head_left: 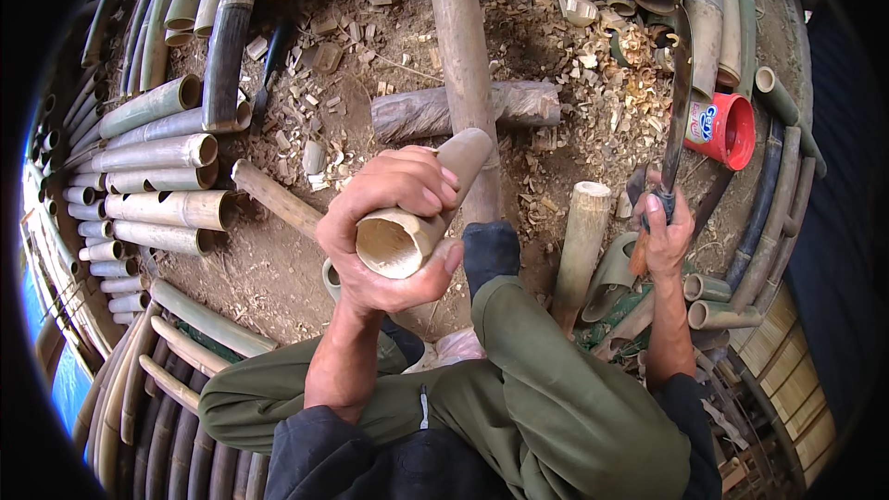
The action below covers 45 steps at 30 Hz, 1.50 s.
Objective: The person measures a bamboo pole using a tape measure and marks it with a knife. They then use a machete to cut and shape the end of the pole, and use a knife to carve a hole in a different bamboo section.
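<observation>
My left hand [381, 213] is wrapped round a short bamboo tube [468, 156], held tilted above my lap. Its near end is open and shows a pale hollow inside. My right hand [669, 233] grips the dark handle of a curved machete [681, 111], whose blade points up and away from me. The blade stands well apart from the tube. Beyond the left hand, a long bamboo pole [458, 46] lies across a short log [528, 104]. My foot in a dark sock [491, 255] is at the pole's near end.
Cut bamboo tubes [167, 208] are stacked at the left, with more along the far side. An upright bamboo post [583, 241] stands left of my right hand. Beyond that hand lies a red tub [733, 131] on its side. Wood chips [602, 65] cover the dirt floor.
</observation>
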{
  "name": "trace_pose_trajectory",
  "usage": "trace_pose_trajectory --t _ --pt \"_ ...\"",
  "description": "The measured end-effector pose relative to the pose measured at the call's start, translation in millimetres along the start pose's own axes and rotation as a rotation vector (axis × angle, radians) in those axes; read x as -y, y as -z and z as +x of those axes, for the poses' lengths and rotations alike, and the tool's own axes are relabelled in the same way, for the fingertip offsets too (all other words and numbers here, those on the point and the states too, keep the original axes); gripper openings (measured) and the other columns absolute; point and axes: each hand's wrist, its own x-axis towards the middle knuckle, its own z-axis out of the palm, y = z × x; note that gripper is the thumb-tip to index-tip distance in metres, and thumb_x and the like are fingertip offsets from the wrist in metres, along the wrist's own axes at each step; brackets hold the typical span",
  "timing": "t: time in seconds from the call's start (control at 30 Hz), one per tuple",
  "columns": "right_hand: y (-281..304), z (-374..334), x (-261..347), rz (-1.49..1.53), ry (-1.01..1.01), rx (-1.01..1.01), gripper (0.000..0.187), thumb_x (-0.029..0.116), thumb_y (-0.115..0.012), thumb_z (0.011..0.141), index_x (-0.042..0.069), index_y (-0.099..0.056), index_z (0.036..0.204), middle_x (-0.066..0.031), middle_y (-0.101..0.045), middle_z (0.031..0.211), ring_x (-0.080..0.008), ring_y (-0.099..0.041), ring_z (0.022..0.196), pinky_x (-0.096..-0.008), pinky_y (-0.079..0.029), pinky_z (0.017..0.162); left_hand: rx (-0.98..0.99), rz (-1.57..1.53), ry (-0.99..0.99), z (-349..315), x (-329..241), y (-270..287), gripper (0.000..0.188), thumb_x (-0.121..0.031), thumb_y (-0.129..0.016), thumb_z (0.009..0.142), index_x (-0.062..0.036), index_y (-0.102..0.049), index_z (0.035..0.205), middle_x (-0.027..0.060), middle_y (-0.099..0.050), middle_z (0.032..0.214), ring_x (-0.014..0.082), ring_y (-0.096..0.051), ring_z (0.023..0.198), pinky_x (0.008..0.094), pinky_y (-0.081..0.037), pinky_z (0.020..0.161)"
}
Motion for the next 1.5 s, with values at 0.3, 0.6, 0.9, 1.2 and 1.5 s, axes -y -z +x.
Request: trace_pose_trajectory --t 0.3,0.6,0.9,1.2,1.5 --pt "-6 94 55 -0.797 0.618 0.481 0.021 0.028 -0.066 0.091 0.009 -0.067 0.1 -0.0112 -0.065 0.08 -0.0315 -0.066 0.072 -0.0416 -0.053 0.061 0.036 0.019 -0.003 -3 -2 -10 0.038 0.0 -0.076 0.058 -0.0016 -0.061 0.092 0.0129 -0.066 0.086 0.0292 -0.065 0.084 0.0469 -0.05 0.086" --pt "52 134 56 -1.402 0.538 0.715 0.017 0.021 -0.066 0.086 0.009 -0.066 0.098 -0.0099 -0.065 0.086 -0.0322 -0.065 0.078 -0.0456 -0.052 0.07 0.011 0.025 0.009 -2 1 -7 0.038 -0.002 -0.076 0.061 -0.0002 -0.061 0.095 0.0125 -0.066 0.087 0.0266 -0.066 0.085 0.0432 -0.051 0.085" --pt "59 -1 87 -0.62 -0.067 0.222 0.074 0.008 -0.063 0.08 -0.001 -0.034 0.147 -0.0258 -0.063 0.113 -0.0356 -0.066 0.101 -0.0425 -0.052 0.087 0.279 0.771 0.612 30 0 -24 0.1 -0.054 -0.082 0.072 -0.0027 -0.037 0.146 0.0267 -0.04 0.148 0.0401 -0.041 0.136 0.0534 -0.037 0.112" --pt "-57 -81 -35 -0.513 -0.001 -0.11 0.089 0.029 -0.075 0.082 -0.003 -0.026 0.148 -0.0283 -0.043 0.137 -0.0444 -0.041 0.129 -0.0495 -0.034 0.109 -0.27 -0.368 1.004 12 32 -23 0.04 -0.018 -0.072 0.087 -0.0034 -0.048 0.115 0.0097 -0.064 0.089 0.018 -0.067 0.069 0.0311 -0.058 0.06" --pt "-57 -150 -105 -0.351 -0.417 -0.011 0.096 0.029 -0.081 0.07 0.003 -0.029 0.147 -0.0253 -0.05 0.133 -0.0425 -0.052 0.121 -0.0466 -0.044 0.101 -0.017 0.38 0.786 20 55 115 0.043 -0.037 -0.08 0.083 -0.0056 -0.064 0.108 -0.0007 -0.061 0.073 0.0068 -0.055 0.059 0.0232 -0.045 0.05"
